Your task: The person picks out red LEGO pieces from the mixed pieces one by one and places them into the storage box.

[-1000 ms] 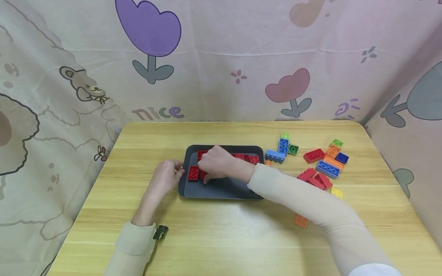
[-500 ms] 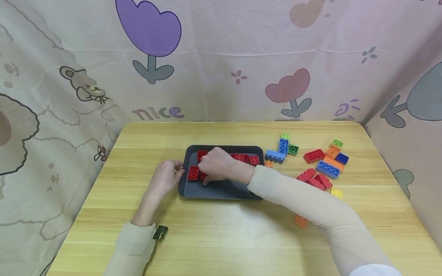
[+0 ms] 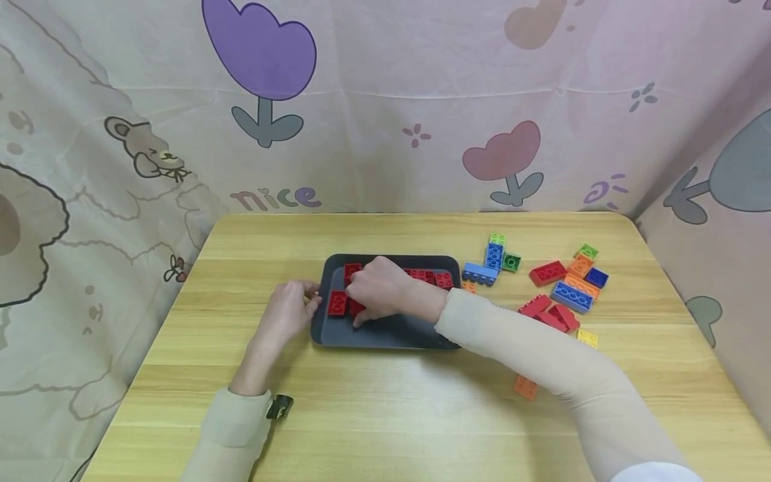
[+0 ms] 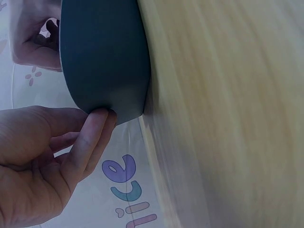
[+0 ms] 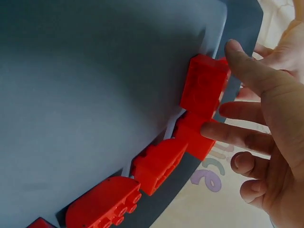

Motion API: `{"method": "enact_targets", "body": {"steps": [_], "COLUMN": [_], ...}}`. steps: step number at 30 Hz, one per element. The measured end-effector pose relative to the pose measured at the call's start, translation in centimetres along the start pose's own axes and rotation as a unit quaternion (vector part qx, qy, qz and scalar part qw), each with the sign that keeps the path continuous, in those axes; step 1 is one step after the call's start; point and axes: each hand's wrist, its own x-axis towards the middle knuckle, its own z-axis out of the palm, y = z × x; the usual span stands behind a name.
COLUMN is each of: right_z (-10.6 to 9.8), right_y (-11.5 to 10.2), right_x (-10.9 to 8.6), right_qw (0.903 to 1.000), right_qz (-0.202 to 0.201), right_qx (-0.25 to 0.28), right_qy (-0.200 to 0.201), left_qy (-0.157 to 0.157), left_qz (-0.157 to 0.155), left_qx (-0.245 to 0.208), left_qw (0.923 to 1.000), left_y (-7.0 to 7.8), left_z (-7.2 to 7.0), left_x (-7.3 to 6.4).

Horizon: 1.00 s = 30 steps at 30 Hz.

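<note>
My left hand (image 3: 288,308) pinches the left rim of a dark grey tray (image 3: 391,335); in the left wrist view the thumb and fingertips (image 4: 98,116) meet at its edge. Over the tray's left part is my right hand (image 3: 381,288), thumb and fingers spread apart in the right wrist view. A red toy brick (image 5: 204,85) lies close by the thumb, and another red brick (image 5: 194,135) is just under a fingertip; whether they touch is unclear. One red brick (image 3: 337,302) sits by the left rim, and more red bricks (image 3: 443,280) line the far side, partly hidden by the hand.
Right of the tray lie blue bricks (image 3: 480,272), a dark green brick (image 3: 511,261), a red brick (image 3: 547,272), a red pile (image 3: 551,317), orange bricks (image 3: 526,387) and a yellow brick (image 3: 587,337). A patterned cloth (image 3: 373,154) hangs behind the wooden table (image 3: 385,415).
My right thumb has shifted slightly toward the tray's near side, while the hand stays over the same spot. The left hand and the tray stay in place.
</note>
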Motion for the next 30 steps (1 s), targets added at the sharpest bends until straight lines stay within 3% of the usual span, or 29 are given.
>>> {"method": "enact_targets", "body": {"steps": [15, 30], "right_z": [-0.8, -1.3], "right_y": [0.6, 1.3], "right_x": [-2.0, -4.3], "right_qw": [0.9996, 0.9991], "right_qz": [0.006, 0.016], "right_qx": [0.027, 0.019], "right_qy": [0.011, 0.035], "left_qy": [0.004, 0.001], "left_qz": [0.001, -0.005], "left_qx": [0.004, 0.006], "left_qw": [1.0000, 1.0000], "left_y": [0.0, 0.0], "left_z": [0.1, 0.1], "left_x": [0.0, 0.0]}}
